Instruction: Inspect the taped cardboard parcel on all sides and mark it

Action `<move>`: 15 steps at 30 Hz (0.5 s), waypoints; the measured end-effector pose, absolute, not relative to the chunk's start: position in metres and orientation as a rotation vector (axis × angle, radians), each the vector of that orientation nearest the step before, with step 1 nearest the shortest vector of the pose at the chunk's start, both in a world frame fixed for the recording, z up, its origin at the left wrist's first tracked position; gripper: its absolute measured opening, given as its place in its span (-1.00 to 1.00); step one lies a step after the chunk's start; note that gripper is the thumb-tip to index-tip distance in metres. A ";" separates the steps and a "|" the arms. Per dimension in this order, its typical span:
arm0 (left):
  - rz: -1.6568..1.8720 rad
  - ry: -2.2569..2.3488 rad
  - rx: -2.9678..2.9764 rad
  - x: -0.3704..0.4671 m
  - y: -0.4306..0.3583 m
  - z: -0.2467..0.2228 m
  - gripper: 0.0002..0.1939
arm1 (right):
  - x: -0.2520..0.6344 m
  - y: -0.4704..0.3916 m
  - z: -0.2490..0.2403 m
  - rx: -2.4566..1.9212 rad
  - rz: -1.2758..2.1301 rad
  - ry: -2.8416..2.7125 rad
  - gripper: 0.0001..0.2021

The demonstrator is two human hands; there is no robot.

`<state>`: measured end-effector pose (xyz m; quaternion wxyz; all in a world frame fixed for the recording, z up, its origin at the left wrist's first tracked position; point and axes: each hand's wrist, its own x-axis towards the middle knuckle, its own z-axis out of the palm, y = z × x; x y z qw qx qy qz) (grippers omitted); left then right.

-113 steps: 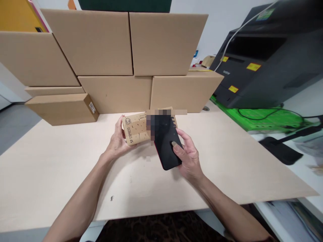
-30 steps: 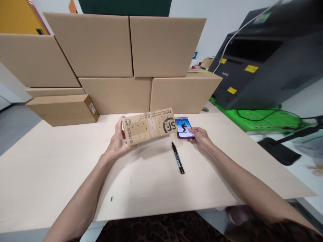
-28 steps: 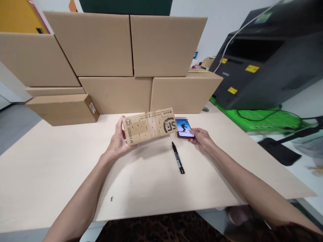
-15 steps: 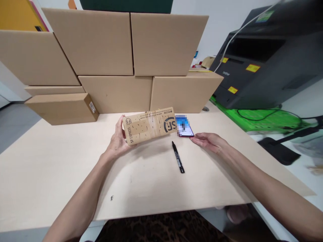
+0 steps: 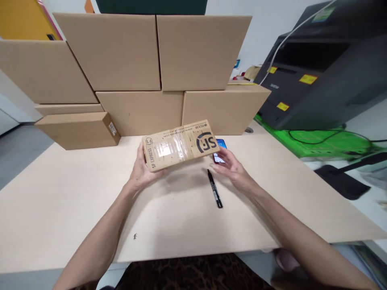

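My left hand [image 5: 142, 168] grips the left end of a small cardboard parcel box [image 5: 190, 141] printed with SF Express lettering. The box is tilted and held above the table, a strip of clear tape crossing its face. By its lower right corner is my right hand [image 5: 231, 167], fingers curved and apart, with nothing plainly in them. Whether its fingertips touch the box I cannot tell. Partly hidden behind that hand and the box lies a smartphone [image 5: 222, 142] with a lit screen. A black marker pen [image 5: 215, 189] rests on the table below the box.
Large cardboard boxes [image 5: 127, 112] are stacked along the back of the table [image 5: 75, 209]. A flat brown carton [image 5: 78, 131] stands at the left. To the right are a dark Brother printer [image 5: 290, 92], a green base [image 5: 320, 145] and a black stand foot [image 5: 341, 181].
My right hand has moved left from the phone's right edge to the box's right end. The box has risen slightly and its face has turned more toward me.
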<state>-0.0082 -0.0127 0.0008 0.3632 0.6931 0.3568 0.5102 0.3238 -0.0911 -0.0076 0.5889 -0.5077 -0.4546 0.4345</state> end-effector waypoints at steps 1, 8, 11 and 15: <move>1.313 0.915 1.779 -0.009 -0.013 0.002 0.28 | 0.312 -0.087 -0.002 -1.111 1.023 -1.180 -0.17; 1.312 0.826 1.535 -0.022 -0.011 0.003 -0.05 | 0.287 -0.061 0.024 -0.882 1.264 -1.382 0.05; 1.274 0.822 1.536 -0.025 -0.008 -0.003 -0.15 | 0.284 -0.066 0.012 -0.871 1.274 -1.276 -0.01; 1.231 0.886 1.530 -0.019 -0.012 -0.012 -0.07 | 0.274 -0.076 -0.005 -0.884 1.251 -1.018 -0.15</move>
